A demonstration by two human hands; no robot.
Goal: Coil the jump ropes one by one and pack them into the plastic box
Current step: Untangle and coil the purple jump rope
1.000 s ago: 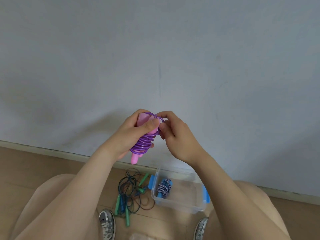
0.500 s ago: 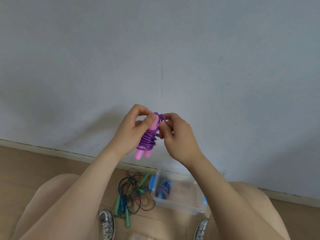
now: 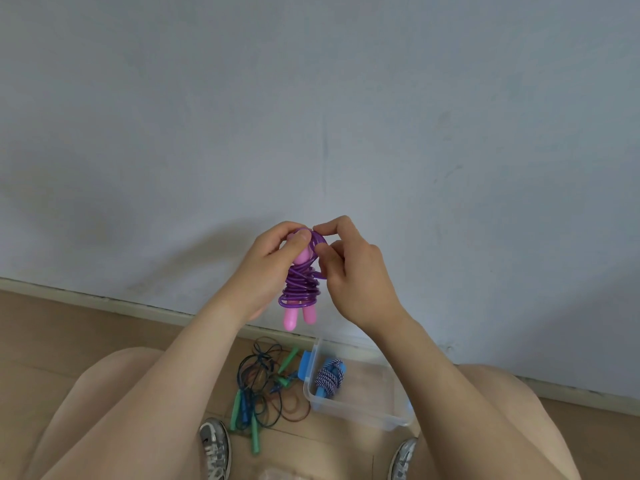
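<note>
The left hand (image 3: pixel 268 268) is gripping the purple rope (image 3: pixel 300 284), which is coiled around its two pink handles (image 3: pixel 298 315), holding it upright in the air above the floor (image 3: pixel 104 336). The right hand (image 3: pixel 353 275) is pinching a loop of the cord at the top of the bundle between thumb and forefinger. Below, the clear box (image 3: pixel 360 403) is sitting by the wall (image 3: pixel 311 116) with a striped rope (image 3: pixel 327 377) inside, and a loose tangle of ropes (image 3: pixel 265 389) is lying just beside it.

plastic box (image 3: pixel 363 415) open-topped, tangled ropes (image 3: pixel 265 386) beside
</note>
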